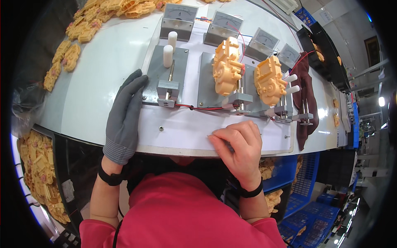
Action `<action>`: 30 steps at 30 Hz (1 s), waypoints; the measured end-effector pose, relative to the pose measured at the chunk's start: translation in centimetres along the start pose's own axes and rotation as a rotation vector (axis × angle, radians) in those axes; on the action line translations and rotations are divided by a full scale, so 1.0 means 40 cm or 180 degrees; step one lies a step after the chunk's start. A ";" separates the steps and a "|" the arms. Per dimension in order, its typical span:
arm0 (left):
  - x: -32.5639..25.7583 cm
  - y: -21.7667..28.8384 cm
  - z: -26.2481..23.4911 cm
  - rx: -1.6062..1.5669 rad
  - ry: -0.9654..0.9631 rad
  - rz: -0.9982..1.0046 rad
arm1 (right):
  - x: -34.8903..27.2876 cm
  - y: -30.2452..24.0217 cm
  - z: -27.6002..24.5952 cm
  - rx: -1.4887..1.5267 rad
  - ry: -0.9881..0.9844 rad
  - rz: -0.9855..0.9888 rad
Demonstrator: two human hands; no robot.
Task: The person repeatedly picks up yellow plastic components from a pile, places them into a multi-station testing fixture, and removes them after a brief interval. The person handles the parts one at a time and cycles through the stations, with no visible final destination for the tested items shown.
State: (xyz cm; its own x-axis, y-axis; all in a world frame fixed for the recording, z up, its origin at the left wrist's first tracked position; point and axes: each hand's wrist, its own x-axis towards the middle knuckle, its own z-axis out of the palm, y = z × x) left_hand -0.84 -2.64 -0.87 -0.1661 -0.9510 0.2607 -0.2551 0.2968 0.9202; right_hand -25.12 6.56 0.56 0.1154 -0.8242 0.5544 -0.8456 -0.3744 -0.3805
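My left hand (124, 111), in a grey knit glove, lies with fingers stretched out together along the left edge of the leftmost grey test fixture (159, 72). That fixture has two white pegs and a metal pin but no yellow part on it. My bare right hand (240, 142) is over the board's front edge, fingers loosely curled in, and I see nothing in them. Beyond it, a yellow plastic housing (227, 68) stands upright on the middle fixture (206, 78). Another yellow housing (269, 80) is on the fixture to its right.
Analog meters (179, 14) line the back of the board. Yellow housings (84, 29) are heaped at the far left, and more fill a bin (39, 165) below left. Red and black wires (202, 108) run between fixtures. A maroon cloth (304, 91) and blue crates (308, 177) are at right.
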 end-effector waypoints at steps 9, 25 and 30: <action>0.000 0.004 -0.001 -0.0016 -0.0001 -0.0061 | 0.000 -0.006 0.005 0.0010 0.0122 0.0076; 0.002 -0.004 -0.004 -0.0059 -0.0017 -0.0038 | -0.004 -0.005 0.000 0.0042 0.0131 0.0189; 0.001 0.001 -0.005 -0.0076 -0.0015 -0.0040 | -0.005 -0.004 0.001 0.0066 0.0129 0.0191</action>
State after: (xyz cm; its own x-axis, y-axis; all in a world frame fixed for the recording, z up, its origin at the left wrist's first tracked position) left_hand -0.66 -2.68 -0.77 -0.1676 -0.9542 0.2476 -0.2344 0.2825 0.9302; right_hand -24.99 6.77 0.48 0.0433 -0.8277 0.5595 -0.8393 -0.3340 -0.4290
